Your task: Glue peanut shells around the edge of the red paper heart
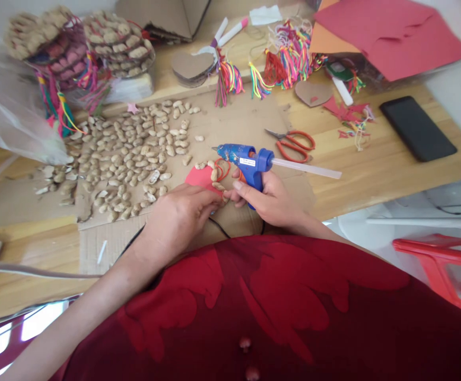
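Note:
My right hand (268, 198) is wrapped round the handle of a blue hot glue gun (250, 168), its nozzle pointing left over the cardboard and a clear glue stick (307, 168) jutting out of its back. Just left of it, my left hand (185, 211) has its fingers pinched at the edge of a red piece (201, 179). Several peanuts (214, 174) line that piece's right edge, and an orange-red cord loop shows beside them. The left fingertips are partly hidden, so what they pinch cannot be made out.
Loose peanuts (123, 143) spread over a cardboard sheet (230, 116). Orange-handled scissors (294, 145) and a black phone (418, 127) lie to the right. Behind are colourful tassels (294, 53), cardboard hearts (193, 69), red sheets (393, 32) and stacked peanut-covered pieces (115, 39).

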A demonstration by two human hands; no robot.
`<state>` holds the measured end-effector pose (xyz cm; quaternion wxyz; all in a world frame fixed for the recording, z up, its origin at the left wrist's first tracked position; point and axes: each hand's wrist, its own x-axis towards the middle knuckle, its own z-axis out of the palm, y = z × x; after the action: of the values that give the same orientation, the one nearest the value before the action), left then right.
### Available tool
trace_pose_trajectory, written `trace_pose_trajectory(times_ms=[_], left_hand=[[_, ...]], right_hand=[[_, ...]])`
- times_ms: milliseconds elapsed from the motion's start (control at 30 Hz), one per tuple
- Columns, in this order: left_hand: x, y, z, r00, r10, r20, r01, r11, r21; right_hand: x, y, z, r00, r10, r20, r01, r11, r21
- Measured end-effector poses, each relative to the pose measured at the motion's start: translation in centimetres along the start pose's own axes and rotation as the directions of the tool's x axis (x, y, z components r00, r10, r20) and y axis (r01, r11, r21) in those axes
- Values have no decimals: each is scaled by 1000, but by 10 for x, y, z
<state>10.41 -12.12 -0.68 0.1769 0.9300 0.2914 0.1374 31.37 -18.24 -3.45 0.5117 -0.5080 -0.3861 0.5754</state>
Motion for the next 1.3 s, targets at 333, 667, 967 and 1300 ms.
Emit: trace_pose_trajectory(times_ms=[333,667,967,1300], left_hand=[[-2,-11,-3,987,136,89,-138,990,15],[-2,-9,-8,970,190,151,-202,977,66],[-2,-12,-5,970,180,165,-196,977,85],[-2,-10,-4,978,173,113,-181,982,62]], right_hand=[[1,-1,-1,1000,1,-11,-2,1000,-28],[1,-3,0,1000,6,-9,-6,999,-37],[1,-3,0,1000,-3,-14,3,999,-53],[0,-1,0,1000,5,-24,-7,999,-52]])
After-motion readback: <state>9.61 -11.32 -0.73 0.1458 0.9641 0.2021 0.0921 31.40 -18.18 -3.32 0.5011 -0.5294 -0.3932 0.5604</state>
